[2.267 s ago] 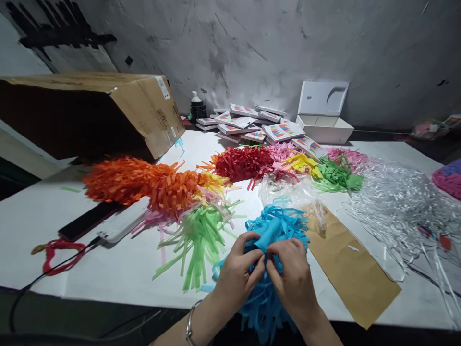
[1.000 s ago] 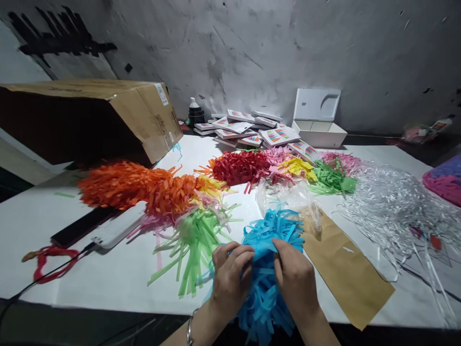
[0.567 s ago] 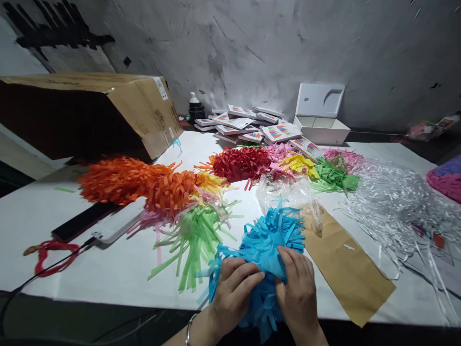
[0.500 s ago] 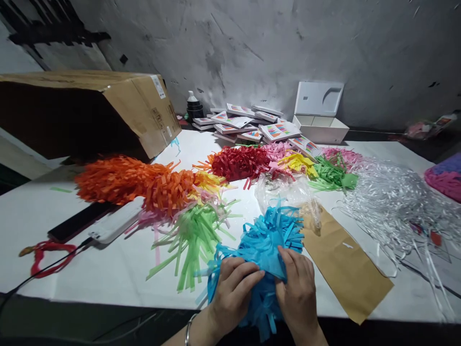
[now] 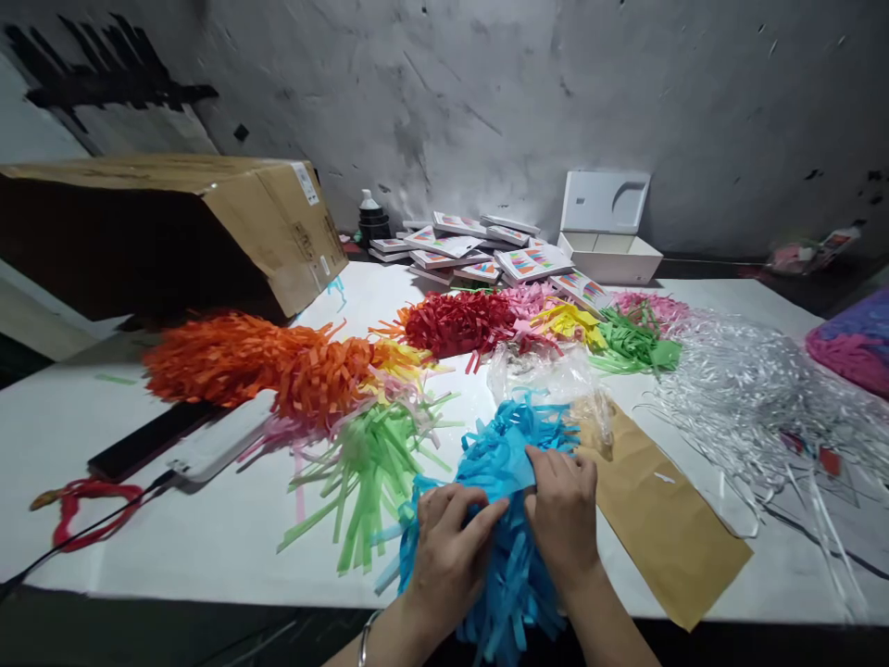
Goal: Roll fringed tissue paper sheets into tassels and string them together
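Note:
A bundle of blue tissue-paper fringe (image 5: 518, 435) lies at the front edge of the table, its lower strips hanging over the edge. My left hand (image 5: 451, 542) is closed on its left side, the fingers curled over the paper near the middle. On the other side my right hand (image 5: 564, 509) pinches the uncut band of the same tissue between thumb and fingers. A silver bangle (image 5: 368, 637) circles my left wrist. Just left of the blue bundle is a light green paper tassel (image 5: 375, 472), its strips spread out. Fingertips partly hide the middle of the blue paper.
Orange fringe (image 5: 229, 357), red fringe (image 5: 458, 322) and silver tinsel (image 5: 736, 389) cross the table. A brown paper sheet (image 5: 659, 519) and clear plastic bag (image 5: 548, 371) lie close by. Behind are flat boxes (image 5: 458, 245), a cardboard box (image 5: 284, 232), and a white power bank (image 5: 222, 435) at left.
Both hands stay on the blue fringe and have shifted slightly. More blue strips now hang down between my wrists. The whole view has tilted a little.

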A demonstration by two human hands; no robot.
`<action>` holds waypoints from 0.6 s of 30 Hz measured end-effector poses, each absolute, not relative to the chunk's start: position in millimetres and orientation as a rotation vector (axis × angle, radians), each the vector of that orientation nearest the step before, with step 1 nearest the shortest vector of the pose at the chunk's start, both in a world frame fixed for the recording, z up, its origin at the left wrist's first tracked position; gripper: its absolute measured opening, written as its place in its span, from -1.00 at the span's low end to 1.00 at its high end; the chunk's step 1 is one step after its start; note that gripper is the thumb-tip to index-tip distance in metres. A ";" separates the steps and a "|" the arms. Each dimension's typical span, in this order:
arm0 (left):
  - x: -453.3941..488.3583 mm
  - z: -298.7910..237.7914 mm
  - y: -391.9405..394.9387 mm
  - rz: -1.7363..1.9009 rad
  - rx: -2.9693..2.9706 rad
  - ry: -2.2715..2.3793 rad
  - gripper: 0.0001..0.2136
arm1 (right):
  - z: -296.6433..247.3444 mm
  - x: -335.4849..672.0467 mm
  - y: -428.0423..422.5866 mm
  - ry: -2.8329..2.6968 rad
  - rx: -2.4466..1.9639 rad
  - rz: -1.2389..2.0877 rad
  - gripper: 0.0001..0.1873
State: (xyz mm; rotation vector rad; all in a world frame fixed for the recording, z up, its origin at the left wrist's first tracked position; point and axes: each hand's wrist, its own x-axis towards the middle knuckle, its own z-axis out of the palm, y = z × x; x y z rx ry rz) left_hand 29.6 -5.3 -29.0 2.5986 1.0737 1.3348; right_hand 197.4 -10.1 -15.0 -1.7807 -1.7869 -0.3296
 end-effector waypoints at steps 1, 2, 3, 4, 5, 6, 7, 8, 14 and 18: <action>29.0 -28.0 -4.8 1.343 2.599 1.076 -0.73 | -9.8 199.1 -4.9 -1.785 -1.776 -0.357 -0.52; 28.6 -27.1 -4.6 1.356 2.597 1.085 -0.73 | -5.2 200.0 -0.5 -1.786 -1.770 -0.383 -0.53; 28.4 -26.4 -4.7 1.371 2.595 1.101 -0.74 | -1.4 199.6 3.0 -1.788 -1.763 -0.405 -0.54; 28.7 -25.7 -4.8 1.373 2.598 1.123 -0.74 | 1.6 198.1 5.7 -1.793 -1.757 -0.420 -0.55; 29.3 -25.0 -4.8 1.355 2.607 1.151 -0.74 | 3.6 195.6 7.7 -1.802 -1.752 -0.429 -0.57; 30.3 -24.2 -4.6 1.317 2.619 1.185 -0.73 | 4.9 192.3 9.2 -1.817 -1.746 -0.430 -0.59; 31.5 -23.3 -4.0 1.271 2.627 1.219 -0.72 | 5.6 188.9 10.5 -1.835 -1.738 -0.429 -0.61; 32.7 -22.2 -3.0 1.224 2.628 1.253 -0.71 | 6.0 186.0 11.8 -1.857 -1.732 -0.430 -0.63; 23.0 -6.5 6.2 1.286 2.569 1.170 -0.69 | 19.1 204.1 28.6 -1.865 -1.780 -0.459 -0.68; -3.8 18.6 9.8 1.439 2.448 0.967 -0.66 | 42.5 244.9 41.5 -1.715 -1.863 -0.448 -0.68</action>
